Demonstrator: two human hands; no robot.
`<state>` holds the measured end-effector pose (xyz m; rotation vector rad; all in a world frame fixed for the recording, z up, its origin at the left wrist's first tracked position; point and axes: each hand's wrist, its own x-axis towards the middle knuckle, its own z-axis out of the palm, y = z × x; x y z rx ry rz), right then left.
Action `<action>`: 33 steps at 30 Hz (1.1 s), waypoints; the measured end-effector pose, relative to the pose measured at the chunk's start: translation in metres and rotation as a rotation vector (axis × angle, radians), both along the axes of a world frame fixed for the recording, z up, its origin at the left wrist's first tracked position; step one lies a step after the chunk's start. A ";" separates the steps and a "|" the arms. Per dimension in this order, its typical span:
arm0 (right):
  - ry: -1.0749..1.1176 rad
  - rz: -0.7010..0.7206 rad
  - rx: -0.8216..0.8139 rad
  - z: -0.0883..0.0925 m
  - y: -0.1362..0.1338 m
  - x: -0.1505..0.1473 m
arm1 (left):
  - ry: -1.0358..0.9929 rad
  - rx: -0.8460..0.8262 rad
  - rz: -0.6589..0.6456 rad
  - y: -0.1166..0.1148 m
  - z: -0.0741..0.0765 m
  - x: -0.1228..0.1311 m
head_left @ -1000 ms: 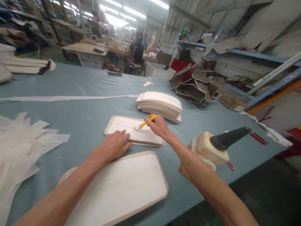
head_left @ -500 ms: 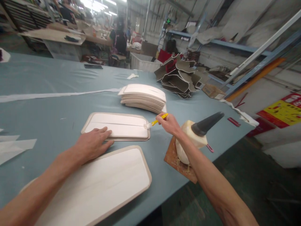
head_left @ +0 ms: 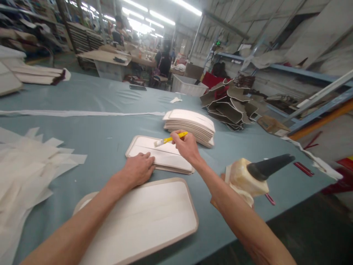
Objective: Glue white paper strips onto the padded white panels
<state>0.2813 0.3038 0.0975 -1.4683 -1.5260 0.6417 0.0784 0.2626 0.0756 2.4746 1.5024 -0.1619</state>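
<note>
My right hand (head_left: 186,145) is closed around the yellow handle of a flat paintbrush (head_left: 167,140). The brush's pale bristles are at the upper middle of a white panel (head_left: 173,157) with rounded corners, a beige rim and a thin dark line along its length. On that panel's near left side my left hand (head_left: 140,168) lies flat with its fingers out. Beneath the left forearm, closer to me, is a larger white panel (head_left: 154,217) with a beige rim. Right of my right forearm stands a pale, crusted container (head_left: 245,176) with a black cone on it.
A stack of similar panels (head_left: 189,125) stands behind. Dark curved sheets (head_left: 231,103) are heaped at the back right. White strips (head_left: 27,165) spread at left. A phone-like dark slab (head_left: 138,87), a red tool (head_left: 303,168) and a pink one (head_left: 270,199) lie on the blue-green table.
The brush in my right hand has gone from the panel's right end leftward to its upper middle. My left hand stays on the panel. The view has turned left.
</note>
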 end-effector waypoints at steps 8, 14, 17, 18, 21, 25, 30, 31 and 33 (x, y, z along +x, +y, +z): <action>-0.048 0.114 -0.045 -0.030 0.037 -0.085 | -0.037 0.015 0.016 -0.001 -0.004 -0.002; -0.167 0.074 -0.070 -0.031 0.038 -0.067 | -0.030 0.000 0.014 0.000 -0.003 -0.001; -0.198 0.037 -0.082 -0.028 0.029 -0.035 | -0.017 -0.004 -0.003 0.001 -0.004 0.000; -0.204 0.026 -0.089 -0.027 0.024 -0.022 | -0.015 -0.005 -0.006 0.002 -0.005 0.000; -0.207 -0.004 -0.105 -0.025 0.009 0.020 | -0.013 -0.008 -0.007 0.006 -0.009 -0.001; -0.179 -0.069 -0.113 -0.026 -0.012 0.079 | 0.011 -0.003 -0.005 0.011 -0.013 -0.002; -0.105 -0.167 -0.114 -0.034 -0.036 0.137 | 0.067 0.034 -0.016 0.010 -0.011 -0.001; -0.088 -0.181 -0.115 -0.036 -0.040 0.144 | 0.076 0.047 -0.017 0.010 -0.010 0.000; -0.057 -0.202 -0.113 -0.041 -0.046 0.151 | 0.093 0.078 -0.020 0.011 -0.010 0.002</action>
